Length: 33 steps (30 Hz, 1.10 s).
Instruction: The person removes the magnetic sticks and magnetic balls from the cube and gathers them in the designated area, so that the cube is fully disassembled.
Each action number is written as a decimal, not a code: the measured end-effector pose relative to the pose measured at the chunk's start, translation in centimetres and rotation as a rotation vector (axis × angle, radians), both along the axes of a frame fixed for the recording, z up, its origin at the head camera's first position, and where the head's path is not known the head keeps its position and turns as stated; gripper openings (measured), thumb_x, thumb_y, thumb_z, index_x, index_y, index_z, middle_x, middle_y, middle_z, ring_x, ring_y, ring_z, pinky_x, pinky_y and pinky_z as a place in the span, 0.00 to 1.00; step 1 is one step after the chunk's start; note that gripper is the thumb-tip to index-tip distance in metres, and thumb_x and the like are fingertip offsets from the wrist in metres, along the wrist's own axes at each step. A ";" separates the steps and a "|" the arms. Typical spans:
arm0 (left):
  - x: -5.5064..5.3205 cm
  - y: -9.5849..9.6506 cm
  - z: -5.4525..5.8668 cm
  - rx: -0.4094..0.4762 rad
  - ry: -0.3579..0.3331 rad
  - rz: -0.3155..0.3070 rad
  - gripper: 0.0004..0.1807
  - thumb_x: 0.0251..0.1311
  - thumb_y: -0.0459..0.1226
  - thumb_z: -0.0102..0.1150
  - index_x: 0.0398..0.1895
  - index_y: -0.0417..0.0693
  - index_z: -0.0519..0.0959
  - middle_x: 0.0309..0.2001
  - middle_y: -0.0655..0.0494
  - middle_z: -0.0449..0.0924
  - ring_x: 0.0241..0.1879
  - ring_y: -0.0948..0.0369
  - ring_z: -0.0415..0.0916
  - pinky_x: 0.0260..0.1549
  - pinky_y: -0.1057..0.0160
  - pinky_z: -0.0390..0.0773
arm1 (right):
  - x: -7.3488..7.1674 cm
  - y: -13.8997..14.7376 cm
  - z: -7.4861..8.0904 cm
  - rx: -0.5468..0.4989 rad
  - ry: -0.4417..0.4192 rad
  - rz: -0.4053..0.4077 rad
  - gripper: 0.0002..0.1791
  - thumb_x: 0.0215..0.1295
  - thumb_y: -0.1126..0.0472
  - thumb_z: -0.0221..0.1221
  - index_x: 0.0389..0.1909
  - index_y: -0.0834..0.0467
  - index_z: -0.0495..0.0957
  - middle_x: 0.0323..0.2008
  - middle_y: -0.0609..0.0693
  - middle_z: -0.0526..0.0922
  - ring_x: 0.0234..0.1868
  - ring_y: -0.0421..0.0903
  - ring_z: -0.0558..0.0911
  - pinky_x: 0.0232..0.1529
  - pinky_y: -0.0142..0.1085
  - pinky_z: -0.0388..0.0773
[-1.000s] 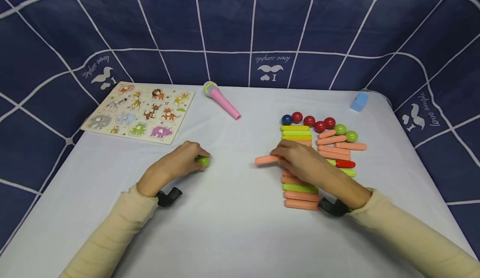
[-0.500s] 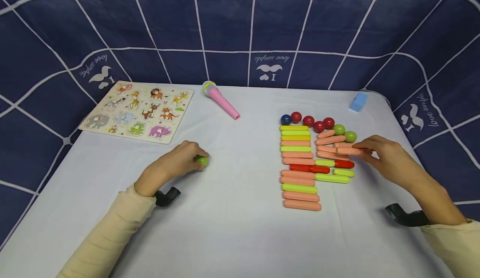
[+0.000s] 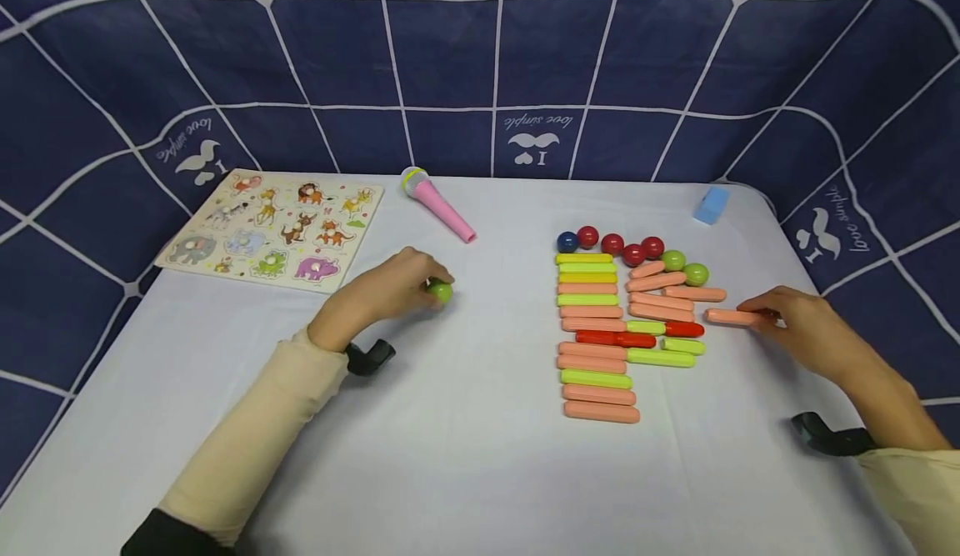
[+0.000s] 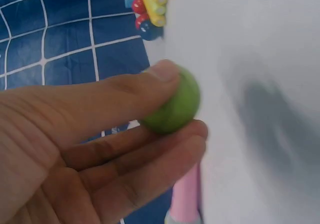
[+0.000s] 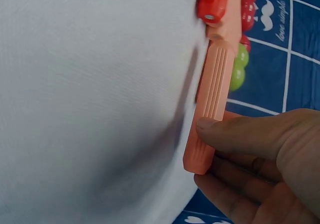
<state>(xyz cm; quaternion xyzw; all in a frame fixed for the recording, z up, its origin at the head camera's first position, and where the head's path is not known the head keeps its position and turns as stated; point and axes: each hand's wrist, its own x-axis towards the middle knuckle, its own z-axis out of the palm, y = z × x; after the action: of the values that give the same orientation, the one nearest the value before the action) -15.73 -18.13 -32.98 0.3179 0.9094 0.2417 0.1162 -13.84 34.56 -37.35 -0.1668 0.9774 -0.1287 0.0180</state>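
Head: we see the left hand (image 3: 390, 293) pinching a green ball (image 3: 440, 292) mid-table; the right hand (image 3: 802, 327) pinching a pink stick (image 3: 731, 317), long axis toward the ball, near the right edge.
Left wrist: thumb and fingers clamp the ball (image 4: 170, 104).
Right wrist: thumb presses the stick (image 5: 210, 114) against the fingers.

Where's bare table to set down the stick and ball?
Bare cloth lies between the left hand with its green ball and the stick rows, and along the near edge. It is crowded by the balls, beside the right hand holding the salmon stick.
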 end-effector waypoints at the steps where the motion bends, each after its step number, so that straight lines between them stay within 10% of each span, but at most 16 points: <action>1: -0.6 0.6 0.2 0.016 0.015 -0.014 0.12 0.52 0.23 0.68 0.42 0.33 0.84 0.33 0.51 0.83 0.32 0.59 0.74 0.35 0.61 0.77 | 0.0 0.0 -0.2 -0.001 -0.015 -0.008 0.15 0.54 0.74 0.67 0.44 0.73 0.81 0.36 0.65 0.81 0.37 0.58 0.78 0.40 0.58 0.76; 15: -8.6 11.1 -1.1 0.015 0.033 0.018 0.19 0.61 0.26 0.62 0.57 0.35 0.78 0.51 0.45 0.81 0.48 0.55 0.75 0.55 0.62 0.73 | 0.8 -0.8 -0.6 -0.014 -0.040 -0.054 0.17 0.56 0.75 0.64 0.47 0.74 0.79 0.38 0.68 0.80 0.38 0.59 0.77 0.42 0.59 0.76; 33: -9.0 12.1 -3.0 -0.134 -0.031 0.099 0.29 0.61 0.34 0.64 0.66 0.41 0.71 0.60 0.48 0.76 0.56 0.56 0.72 0.59 0.55 0.70 | 0.8 -1.5 -1.0 -0.016 -0.056 -0.079 0.19 0.55 0.76 0.64 0.51 0.71 0.77 0.41 0.67 0.78 0.39 0.60 0.75 0.44 0.61 0.74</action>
<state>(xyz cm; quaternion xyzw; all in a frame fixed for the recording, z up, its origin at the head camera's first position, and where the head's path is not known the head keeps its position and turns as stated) -24.76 -6.03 -35.95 0.2604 0.9362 0.1906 0.1391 -13.00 33.06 -38.33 -0.1244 0.9813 -0.1419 0.0391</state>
